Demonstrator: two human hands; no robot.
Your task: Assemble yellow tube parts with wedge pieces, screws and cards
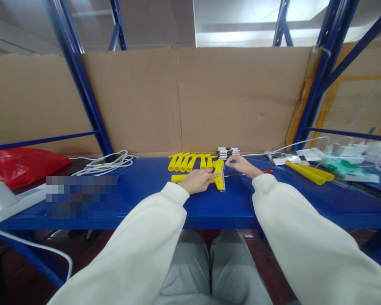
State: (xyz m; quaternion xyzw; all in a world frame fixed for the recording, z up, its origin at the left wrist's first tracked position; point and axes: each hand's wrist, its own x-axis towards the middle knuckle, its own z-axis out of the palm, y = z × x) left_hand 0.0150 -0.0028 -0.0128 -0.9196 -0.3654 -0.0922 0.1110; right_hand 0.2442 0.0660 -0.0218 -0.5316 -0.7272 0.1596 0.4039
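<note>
One yellow plastic T-shaped scraper [219,183] lies at the middle of the blue metal bench [139,207], its head to the right with one pale strip [223,180] along the edge. The left hand [197,181] has its fingers clamped on it. The right hand [241,164] is just beyond the head to the right, thumb and forefinger close together — whether they pinch something small, I cannot tell.

Far of the left hand stand six yellow plastic scraper handles [186,162] in a row: four on the left, two on the right. One stack of black-and-white small packets [228,152] is behind the right hand. One red-handled screwdriver [268,171] lies near the right wrist; two yellow tapered handles [305,173] lie farther right — overlapping.
</note>
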